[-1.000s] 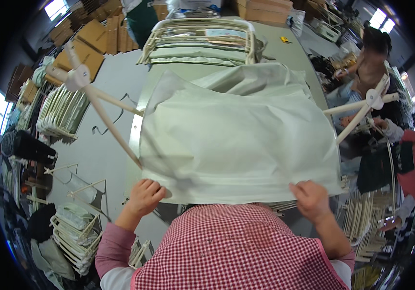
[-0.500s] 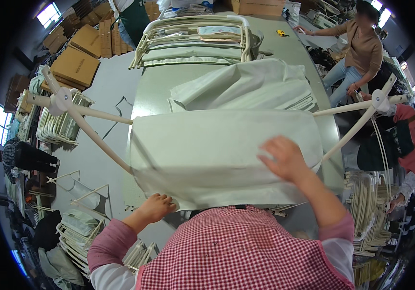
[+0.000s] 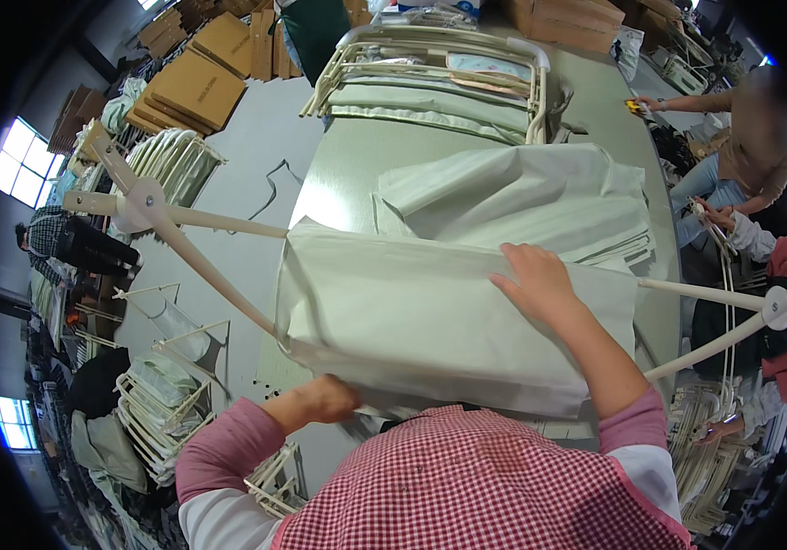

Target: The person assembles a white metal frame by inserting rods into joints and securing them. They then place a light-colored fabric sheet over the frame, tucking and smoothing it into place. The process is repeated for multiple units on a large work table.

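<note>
A pale green fabric cover (image 3: 430,302) lies stretched over a cream tubular frame, whose crossed tubes stick out at both sides. Round white plastic joints, one at the left (image 3: 140,203) and one at the right (image 3: 776,308), hold the tubes together. My right hand (image 3: 540,284) rests on top of the cover near its far edge, fingers extended. At the near left corner, my left hand (image 3: 331,399) is curled closed at the cover's edge, slightly blurred; its fingertips are hidden. Beyond the cover lies a loose pile of the same fabric (image 3: 522,197).
Folded cream frames with green fabric (image 3: 430,96) stand at the table's far end, near a cardboard box (image 3: 568,20). A co-worker at the right holds a yellow tape measure (image 3: 633,107); another handles tubes nearby. Stacked frames (image 3: 169,165) and cartons (image 3: 196,87) stand on the left floor.
My right hand has come down onto the cover's far part. The cover and frame have tilted, right side nearer me. My left hand has curled. The co-worker has picked up the tape measure.
</note>
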`<state>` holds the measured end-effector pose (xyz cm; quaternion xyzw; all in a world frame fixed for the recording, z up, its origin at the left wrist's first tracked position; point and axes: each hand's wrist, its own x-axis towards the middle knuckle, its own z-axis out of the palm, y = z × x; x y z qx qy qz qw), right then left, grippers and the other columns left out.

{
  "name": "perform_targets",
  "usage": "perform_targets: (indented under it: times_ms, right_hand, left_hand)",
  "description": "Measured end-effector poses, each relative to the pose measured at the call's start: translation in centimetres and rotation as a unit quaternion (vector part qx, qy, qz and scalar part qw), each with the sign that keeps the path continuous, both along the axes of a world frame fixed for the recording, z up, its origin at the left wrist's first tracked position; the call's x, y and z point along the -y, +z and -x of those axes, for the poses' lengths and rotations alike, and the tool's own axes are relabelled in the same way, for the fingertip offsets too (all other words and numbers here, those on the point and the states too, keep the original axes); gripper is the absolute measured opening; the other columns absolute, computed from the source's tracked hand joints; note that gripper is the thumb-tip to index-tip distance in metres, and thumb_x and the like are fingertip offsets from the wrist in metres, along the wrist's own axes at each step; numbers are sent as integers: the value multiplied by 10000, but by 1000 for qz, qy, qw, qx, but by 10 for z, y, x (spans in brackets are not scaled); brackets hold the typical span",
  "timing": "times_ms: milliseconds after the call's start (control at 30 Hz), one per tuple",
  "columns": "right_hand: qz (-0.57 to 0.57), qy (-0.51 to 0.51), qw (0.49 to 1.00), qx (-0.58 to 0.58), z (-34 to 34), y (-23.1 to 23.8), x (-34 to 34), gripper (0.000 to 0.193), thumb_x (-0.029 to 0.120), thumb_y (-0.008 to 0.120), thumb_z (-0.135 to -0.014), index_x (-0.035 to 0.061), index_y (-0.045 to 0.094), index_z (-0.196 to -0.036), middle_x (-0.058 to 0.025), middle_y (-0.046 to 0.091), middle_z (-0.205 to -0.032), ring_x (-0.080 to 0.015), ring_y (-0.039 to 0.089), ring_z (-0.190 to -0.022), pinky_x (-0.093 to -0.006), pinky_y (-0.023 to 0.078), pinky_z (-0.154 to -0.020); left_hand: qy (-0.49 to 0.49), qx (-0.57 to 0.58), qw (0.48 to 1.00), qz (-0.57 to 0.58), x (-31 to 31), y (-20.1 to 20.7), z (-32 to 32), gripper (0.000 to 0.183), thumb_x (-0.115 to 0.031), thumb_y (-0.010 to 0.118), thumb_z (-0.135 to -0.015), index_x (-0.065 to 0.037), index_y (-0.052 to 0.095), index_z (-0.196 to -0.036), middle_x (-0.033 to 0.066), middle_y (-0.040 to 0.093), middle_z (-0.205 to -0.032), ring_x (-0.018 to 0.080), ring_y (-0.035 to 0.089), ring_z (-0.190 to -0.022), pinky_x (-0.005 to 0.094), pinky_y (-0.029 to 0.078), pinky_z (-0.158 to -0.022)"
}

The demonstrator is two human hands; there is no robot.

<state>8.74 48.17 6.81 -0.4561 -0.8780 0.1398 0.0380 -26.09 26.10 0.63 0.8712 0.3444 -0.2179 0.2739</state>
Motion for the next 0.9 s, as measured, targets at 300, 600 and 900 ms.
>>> perform_targets:
  times_ms: [300,600,900]
  right_hand:
    - [-102,-83,987,-92,-55,-14,11,475,308,724,-816,-4,541,-1123,-156,569,-1087,-333,530,-1058,-426,414,-946]
    - [110,-16,986,-121,12,-10,-48,468,493,605,-873,31,655,-922,-131,629,-957,-311,596,-924,-400,475,-795]
    - [45,51,993,-96,39,-16,-46,464,504,565,-902,50,627,-975,-116,666,-903,-316,636,-850,-415,506,-746]
  left_hand:
    - [287,170,884,-328,-192,77,-2,359,-357,679,-863,-67,641,-1071,115,636,-1078,309,588,-1026,408,470,-885]
    - [349,161,923,3,-243,67,1,364,-340,571,-965,-54,656,-1175,155,685,-1090,304,640,-980,360,480,-901]
    - [248,71,904,-340,-146,65,-17,686,-194,648,-871,85,326,-1408,255,298,-1497,410,381,-1330,442,360,-1079]
